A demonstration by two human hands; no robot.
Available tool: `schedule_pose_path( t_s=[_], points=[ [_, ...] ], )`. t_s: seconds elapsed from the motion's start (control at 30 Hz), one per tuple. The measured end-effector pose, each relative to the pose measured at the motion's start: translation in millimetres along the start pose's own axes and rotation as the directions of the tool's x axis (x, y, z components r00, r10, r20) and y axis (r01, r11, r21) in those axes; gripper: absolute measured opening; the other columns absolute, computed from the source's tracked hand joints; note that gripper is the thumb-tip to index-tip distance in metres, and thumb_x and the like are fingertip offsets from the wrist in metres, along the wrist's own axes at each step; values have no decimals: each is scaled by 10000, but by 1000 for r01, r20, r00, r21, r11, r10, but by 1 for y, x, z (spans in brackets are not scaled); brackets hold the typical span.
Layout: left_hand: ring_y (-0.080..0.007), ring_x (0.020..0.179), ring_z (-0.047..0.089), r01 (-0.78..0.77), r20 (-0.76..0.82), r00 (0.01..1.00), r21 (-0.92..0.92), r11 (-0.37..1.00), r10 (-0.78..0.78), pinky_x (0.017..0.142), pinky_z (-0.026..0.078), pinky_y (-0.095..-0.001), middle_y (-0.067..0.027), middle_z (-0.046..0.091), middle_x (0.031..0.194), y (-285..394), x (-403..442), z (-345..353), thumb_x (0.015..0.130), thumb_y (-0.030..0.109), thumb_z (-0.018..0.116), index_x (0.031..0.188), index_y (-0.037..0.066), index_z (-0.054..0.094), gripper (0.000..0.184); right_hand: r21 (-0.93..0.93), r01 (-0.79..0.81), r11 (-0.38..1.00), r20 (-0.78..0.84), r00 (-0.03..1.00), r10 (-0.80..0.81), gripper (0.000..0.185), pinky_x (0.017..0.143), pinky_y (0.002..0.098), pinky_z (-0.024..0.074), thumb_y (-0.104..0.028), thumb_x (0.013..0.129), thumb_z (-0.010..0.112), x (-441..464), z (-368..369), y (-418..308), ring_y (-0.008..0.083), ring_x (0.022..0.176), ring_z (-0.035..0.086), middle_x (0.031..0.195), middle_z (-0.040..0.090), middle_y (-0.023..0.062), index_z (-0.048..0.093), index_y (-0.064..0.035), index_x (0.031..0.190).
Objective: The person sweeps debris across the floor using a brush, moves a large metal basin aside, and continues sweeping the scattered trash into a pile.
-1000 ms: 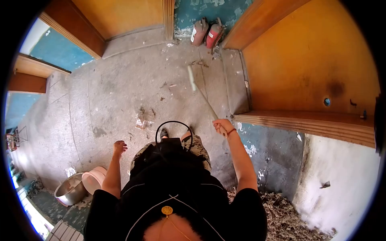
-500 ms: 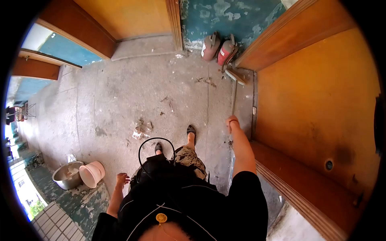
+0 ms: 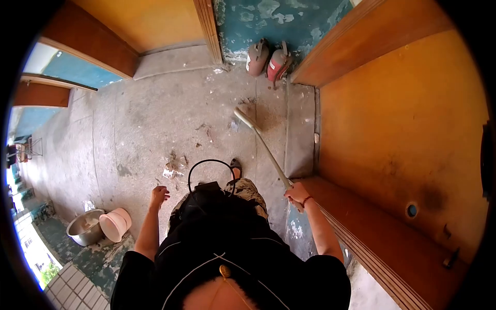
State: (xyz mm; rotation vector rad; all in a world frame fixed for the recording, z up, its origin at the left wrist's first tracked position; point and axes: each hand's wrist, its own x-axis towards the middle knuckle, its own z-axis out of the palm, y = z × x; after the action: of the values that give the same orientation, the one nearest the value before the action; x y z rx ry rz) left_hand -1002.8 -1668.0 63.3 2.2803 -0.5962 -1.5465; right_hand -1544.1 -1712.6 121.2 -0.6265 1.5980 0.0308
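My right hand [image 3: 296, 193] is wrapped round the light handle of a broom [image 3: 271, 157]. The broom slants away across the concrete floor, its pale head and bristles against the floor among dirt [image 3: 248, 102] below the fire extinguishers. My left hand [image 3: 160, 195] hangs by my left side with the fingers curled in, and nothing shows in it. A pile of litter with a crumpled clear wrapper [image 3: 173, 170] lies on the floor ahead of that hand. More scraps [image 3: 204, 130] are scattered between the pile and the broom head.
Two dusty fire extinguishers [image 3: 278, 64] stand against the peeling teal wall [image 3: 289, 23]. An orange door [image 3: 382, 129] is on the right. At the left, a metal basin [image 3: 85, 235] and a pink bucket [image 3: 114, 225] sit on a ledge.
The broom head has moved left, from the corner by the door frame onto the open floor. My right hand has drawn back towards me. My left hand has lifted slightly forward.
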Motion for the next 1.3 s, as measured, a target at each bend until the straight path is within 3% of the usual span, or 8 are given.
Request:
schedule_pose_path(
  t_s=[0.23,0.33,0.4,0.5,0.67,0.9,1.03,1.3],
  points=[
    [-154,553,526,-24,-35,999,-70,997,22,472,407,-241,-91,543,733,-5,-13,0,722,179,436,927,15,459,264,-282,218,934,-95,963,-253,134,363,298,361,-89,547,538,100,-9,-105,199,405,487,471,492,122,489,25,496],
    [-164,564,532,2,-114,993,-120,993,-16,474,406,-246,-98,542,732,-26,-39,-10,716,164,431,931,2,457,270,-713,398,577,278,916,-288,137,387,318,381,-87,571,521,150,-12,-154,232,446,511,489,501,145,495,29,504],
    [-174,573,538,15,-166,985,-147,989,-40,476,405,-250,-103,541,730,-42,-55,-16,712,153,424,931,-8,457,274,-280,-114,953,-207,977,56,126,405,337,396,-77,596,498,137,6,-186,257,486,526,511,511,158,511,30,531],
    [-178,576,537,143,-204,961,-218,965,-188,482,405,-257,-104,536,754,-77,-78,-22,714,151,418,937,0,454,272,-537,60,842,44,998,-43,112,410,362,401,-41,616,454,223,41,-127,263,513,539,533,515,179,500,59,598],
    [-170,556,530,247,-207,925,-313,917,-320,478,405,-255,-99,537,730,-124,-99,-11,710,152,427,916,6,460,255,-146,67,987,81,995,-56,112,347,314,367,-38,599,467,120,113,-82,200,390,476,472,478,103,473,74,607],
    [-166,542,529,192,-172,952,-311,931,-254,467,402,-250,-104,544,721,-111,-76,-2,707,153,423,911,-7,463,262,45,5,999,263,965,-17,80,315,283,334,-59,601,515,82,11,-147,157,357,432,446,451,78,494,10,567],
    [-164,553,533,133,-196,960,-315,940,-201,469,402,-247,-103,544,716,-92,-69,-6,707,146,426,906,-15,467,260,-351,301,887,70,953,-296,126,334,300,355,-71,579,504,108,4,-202,183,366,457,421,459,96,483,17,492],
    [-169,566,534,176,-221,940,-342,923,-261,476,408,-251,-109,540,741,-106,-103,-4,709,165,424,935,-22,453,295,-713,219,666,244,968,-57,120,370,308,385,-90,573,470,278,81,-244,205,420,498,478,507,112,520,12,533]
  ],
)
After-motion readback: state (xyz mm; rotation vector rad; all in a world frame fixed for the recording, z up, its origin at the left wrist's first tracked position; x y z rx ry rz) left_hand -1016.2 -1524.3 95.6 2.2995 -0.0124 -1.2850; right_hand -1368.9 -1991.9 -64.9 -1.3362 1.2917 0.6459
